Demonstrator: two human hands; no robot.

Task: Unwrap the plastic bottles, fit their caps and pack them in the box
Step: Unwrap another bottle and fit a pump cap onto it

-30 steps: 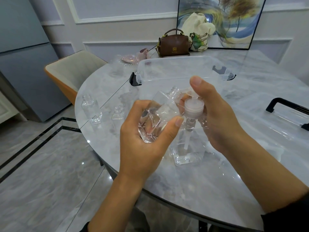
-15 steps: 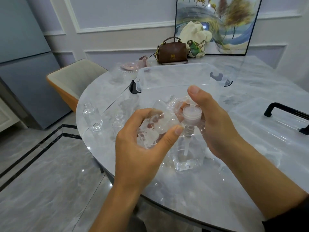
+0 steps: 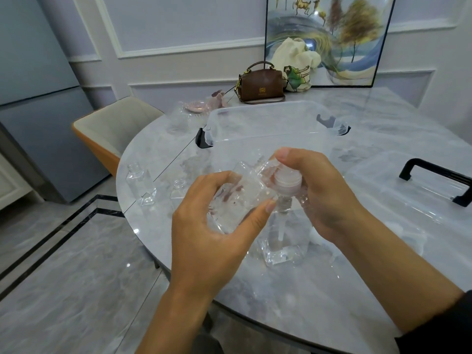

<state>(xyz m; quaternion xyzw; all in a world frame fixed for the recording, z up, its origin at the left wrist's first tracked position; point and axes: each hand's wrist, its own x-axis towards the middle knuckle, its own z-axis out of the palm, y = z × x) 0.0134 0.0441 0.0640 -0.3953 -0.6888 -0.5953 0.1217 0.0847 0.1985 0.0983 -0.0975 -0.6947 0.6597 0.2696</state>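
Over the near edge of a marble table, a person works a clear plastic bottle and a pump cap toward each other. The left hand is wrapped round the bottle's body, fingers curled on the far side and thumb across the near side. The right hand is closed round the cap's collar, thumb up top. Both pieces are held in the air, just short of the open clear box at the table's far centre. The bottle lies tilted, its long axis running from the base in the left palm up and away to the right, so the open neck points at the cap. The cap sits close to upright, its thin dip tube hanging straight down. A second square bottle stands on the table right below, and whether the tube reaches into it cannot be told. The held bottle looks empty, so probably very light; its thin walls seem likely to dent under a hard squeeze and its glossy sides to slip. The flat sides just below the shoulder look like the safest hold. The cap is best turned by its collar, since the slender tube would likely bend. Two uncapped bottles wait at the left edge. The box lid with its black handle lies to the right, and a brown handbag sits at the far side.
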